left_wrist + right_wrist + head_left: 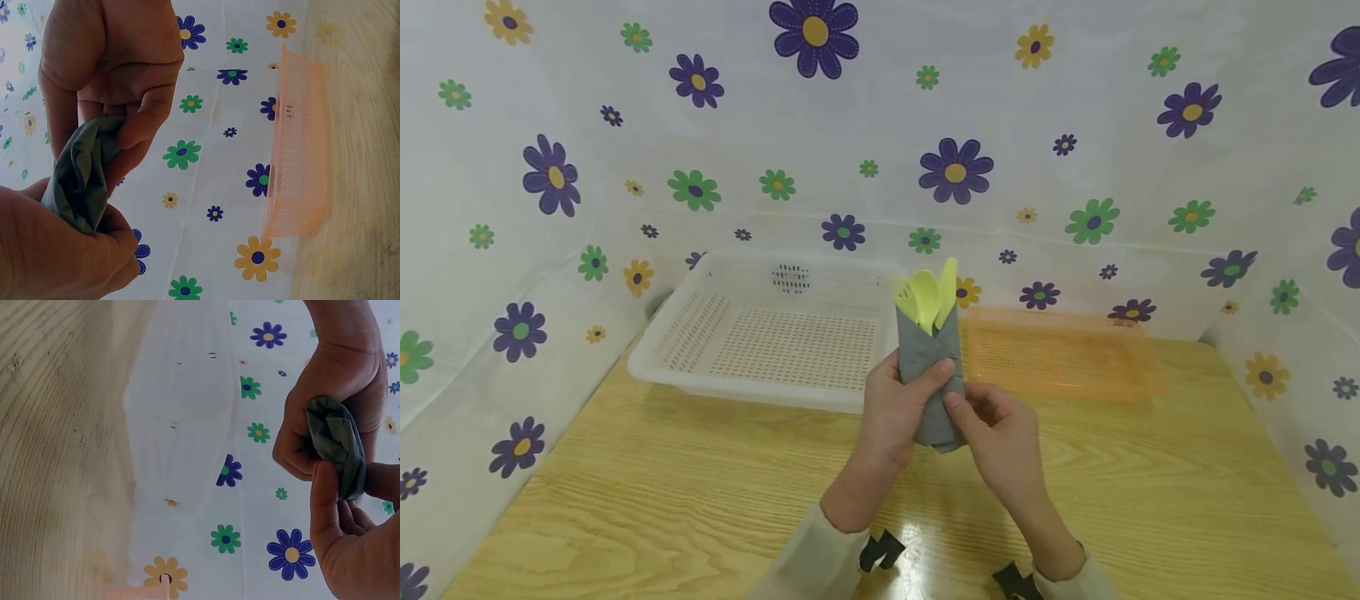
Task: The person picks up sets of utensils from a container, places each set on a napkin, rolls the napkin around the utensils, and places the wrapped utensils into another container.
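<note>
A grey cloth napkin [925, 354] is wrapped round a yellow-green fork [906, 300], spoon [927, 298] and knife [949, 283], whose upper ends stick out of its top. My left hand [887, 408] grips the bundle from the left, thumb across its front. On the lower right edge, my right hand [1003, 437] pinches the napkin between thumb and fingers. Both hands hold the bundle upright above the table. From below, in the wrist views, the napkin's folded bottom end [81, 178] shows between the two hands; the cutlery is hidden there.
A white plastic basket [700, 379] stands at the back left of the wooden table [715, 483]. Behind the hands to the right sits a shallower orange basket [1063, 387]. A flower-patterned white curtain [865, 108] surrounds the table at the back and sides.
</note>
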`<state>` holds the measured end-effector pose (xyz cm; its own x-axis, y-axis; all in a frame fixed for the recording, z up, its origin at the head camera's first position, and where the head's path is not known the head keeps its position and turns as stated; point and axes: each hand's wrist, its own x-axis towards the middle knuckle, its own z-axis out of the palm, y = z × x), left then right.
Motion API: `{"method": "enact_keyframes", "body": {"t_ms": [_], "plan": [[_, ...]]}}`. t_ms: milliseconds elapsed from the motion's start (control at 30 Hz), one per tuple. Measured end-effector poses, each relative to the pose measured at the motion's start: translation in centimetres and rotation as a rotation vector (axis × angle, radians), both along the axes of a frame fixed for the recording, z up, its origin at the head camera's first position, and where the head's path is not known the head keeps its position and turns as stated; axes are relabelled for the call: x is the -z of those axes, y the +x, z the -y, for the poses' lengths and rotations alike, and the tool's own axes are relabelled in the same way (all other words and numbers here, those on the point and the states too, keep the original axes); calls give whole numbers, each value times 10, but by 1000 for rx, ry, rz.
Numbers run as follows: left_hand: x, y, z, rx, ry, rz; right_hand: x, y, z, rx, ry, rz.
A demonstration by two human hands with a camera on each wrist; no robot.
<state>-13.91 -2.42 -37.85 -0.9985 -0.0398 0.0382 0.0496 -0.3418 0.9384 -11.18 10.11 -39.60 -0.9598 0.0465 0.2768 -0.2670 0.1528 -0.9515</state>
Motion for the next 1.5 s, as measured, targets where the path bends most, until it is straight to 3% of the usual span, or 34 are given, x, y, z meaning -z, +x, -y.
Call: {"method": "enact_keyframes", "body": {"t_ms": [133,300,467,600,867,1000,1300,1500], "plan": [[1,-2,2,54,20,23,-2,0,0,0,-51,72],[-2,-5,8,137,-53,25,-3,-1,-1,10,-99,86],[-6,-6,18,266,-191,-51,-5,-4,-5,42,-154,99],[-6,-6,24,314,-254,-105,-7,-6,-9,53,-175,121],[-7,-5,26,301,-318,-170,-10,-5,-10,-4,-277,198],[-9,-3,25,292,-316,-157,-11,-3,-9,-1,-293,207],[-9,-2,21,283,-316,-127,-9,0,-5,54,-293,153],[-9,-2,18,285,-283,-103,-5,1,-2,68,-263,69]]}}
